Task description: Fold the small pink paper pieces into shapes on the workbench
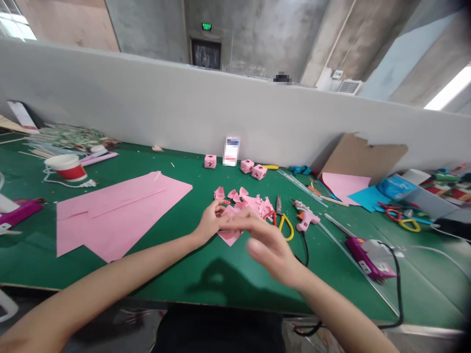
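My left hand (210,223) is closed, its fingers curled at the edge of a folded piece of pink paper (230,238). Partly in front of that paper is my right hand (270,247), fingers stretched out and thumb apart, slightly blurred. Pink paper scraps (257,203) are heaped just beyond both hands. Scissors (281,215) with red and yellow handles lie right of the heap, and a pink glue gun (306,216) lies farther right. Three pink paper cubes with dark red openings, one a left cube (210,161), stand near the partition.
A large pink sheet (125,215) covers the left of the green table (176,289). Behind it stands a red and white cup (68,167). At right are a purple power strip (371,260) with a black cord, clear glue sticks, brown cardboard (360,157) and more scissors (401,218). A grey partition (165,108) borders the back.
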`<state>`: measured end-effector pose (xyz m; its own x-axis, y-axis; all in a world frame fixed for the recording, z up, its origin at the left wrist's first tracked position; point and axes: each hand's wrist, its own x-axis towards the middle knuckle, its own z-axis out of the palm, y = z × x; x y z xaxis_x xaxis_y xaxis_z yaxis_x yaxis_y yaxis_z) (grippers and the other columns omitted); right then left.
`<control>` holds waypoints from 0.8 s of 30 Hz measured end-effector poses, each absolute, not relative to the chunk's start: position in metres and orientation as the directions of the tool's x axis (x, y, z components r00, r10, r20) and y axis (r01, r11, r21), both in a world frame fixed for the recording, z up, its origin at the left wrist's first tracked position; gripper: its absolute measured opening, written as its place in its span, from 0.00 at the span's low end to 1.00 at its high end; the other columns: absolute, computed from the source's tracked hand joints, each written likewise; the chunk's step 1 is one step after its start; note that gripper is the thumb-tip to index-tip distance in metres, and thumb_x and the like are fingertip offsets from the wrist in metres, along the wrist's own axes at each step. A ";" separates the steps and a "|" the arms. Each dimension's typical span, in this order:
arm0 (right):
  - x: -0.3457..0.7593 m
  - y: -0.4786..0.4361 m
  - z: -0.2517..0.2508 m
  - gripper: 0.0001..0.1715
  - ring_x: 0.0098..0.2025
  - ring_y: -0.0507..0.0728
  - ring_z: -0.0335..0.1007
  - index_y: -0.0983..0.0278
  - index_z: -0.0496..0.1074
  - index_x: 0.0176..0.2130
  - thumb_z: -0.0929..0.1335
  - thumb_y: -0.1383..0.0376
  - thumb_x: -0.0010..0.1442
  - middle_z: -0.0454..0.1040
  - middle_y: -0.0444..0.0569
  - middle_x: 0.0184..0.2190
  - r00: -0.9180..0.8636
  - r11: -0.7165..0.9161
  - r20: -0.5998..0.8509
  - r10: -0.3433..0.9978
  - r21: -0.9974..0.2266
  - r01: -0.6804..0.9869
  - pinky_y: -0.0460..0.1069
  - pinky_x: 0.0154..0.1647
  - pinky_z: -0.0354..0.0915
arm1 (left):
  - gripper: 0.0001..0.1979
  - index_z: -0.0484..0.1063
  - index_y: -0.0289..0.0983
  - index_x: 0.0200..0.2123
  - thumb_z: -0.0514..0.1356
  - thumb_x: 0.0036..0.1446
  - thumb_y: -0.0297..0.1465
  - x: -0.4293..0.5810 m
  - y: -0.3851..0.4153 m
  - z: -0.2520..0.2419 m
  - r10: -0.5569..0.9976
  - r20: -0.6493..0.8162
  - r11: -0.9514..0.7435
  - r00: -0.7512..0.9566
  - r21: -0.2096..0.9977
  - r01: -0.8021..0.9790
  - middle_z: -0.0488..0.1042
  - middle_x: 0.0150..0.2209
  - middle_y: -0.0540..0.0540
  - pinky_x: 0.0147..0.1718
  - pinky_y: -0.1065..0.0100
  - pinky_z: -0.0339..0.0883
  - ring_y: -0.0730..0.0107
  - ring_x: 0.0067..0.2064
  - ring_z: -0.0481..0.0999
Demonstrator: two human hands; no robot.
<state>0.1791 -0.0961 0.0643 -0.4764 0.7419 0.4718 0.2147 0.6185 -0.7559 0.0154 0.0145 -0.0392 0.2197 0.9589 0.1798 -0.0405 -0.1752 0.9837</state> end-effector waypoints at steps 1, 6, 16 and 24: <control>0.173 -0.077 0.051 0.17 0.48 0.58 0.67 0.55 0.74 0.51 0.64 0.54 0.66 0.71 0.50 0.44 -0.415 0.585 0.458 0.786 -0.768 0.261 0.55 0.49 0.67 | 0.22 0.65 0.36 0.47 0.65 0.49 0.31 0.017 0.016 -0.039 0.957 0.169 -0.159 0.234 0.985 -0.063 0.75 0.32 0.49 0.33 0.68 0.68 0.68 0.33 0.76; 0.175 -0.013 -0.024 0.17 0.44 0.58 0.67 0.61 0.74 0.49 0.66 0.64 0.60 0.68 0.54 0.44 -0.074 0.345 0.351 0.933 -0.821 0.456 0.52 0.38 0.68 | 0.22 0.65 0.34 0.45 0.66 0.48 0.34 0.025 0.025 -0.033 0.953 0.153 -0.140 0.260 0.988 -0.067 0.75 0.32 0.48 0.31 0.70 0.67 0.69 0.32 0.76; 0.183 -0.005 -0.033 0.17 0.43 0.57 0.71 0.63 0.70 0.49 0.65 0.61 0.62 0.74 0.53 0.47 -0.102 0.405 0.399 0.911 -0.826 0.391 0.51 0.39 0.67 | 0.26 0.62 0.36 0.49 0.67 0.50 0.38 0.023 0.028 -0.033 0.955 0.130 -0.098 0.265 0.986 -0.134 0.75 0.32 0.49 0.25 0.73 0.68 0.72 0.29 0.74; 0.186 -0.002 -0.039 0.19 0.35 0.55 0.69 0.64 0.71 0.50 0.66 0.63 0.58 0.75 0.50 0.39 -0.060 0.365 0.368 0.928 -0.865 0.344 0.49 0.34 0.66 | 0.22 0.63 0.36 0.47 0.62 0.56 0.44 0.023 0.026 -0.032 0.964 0.120 -0.103 0.238 0.991 -0.080 0.71 0.27 0.53 0.22 0.73 0.68 0.75 0.22 0.72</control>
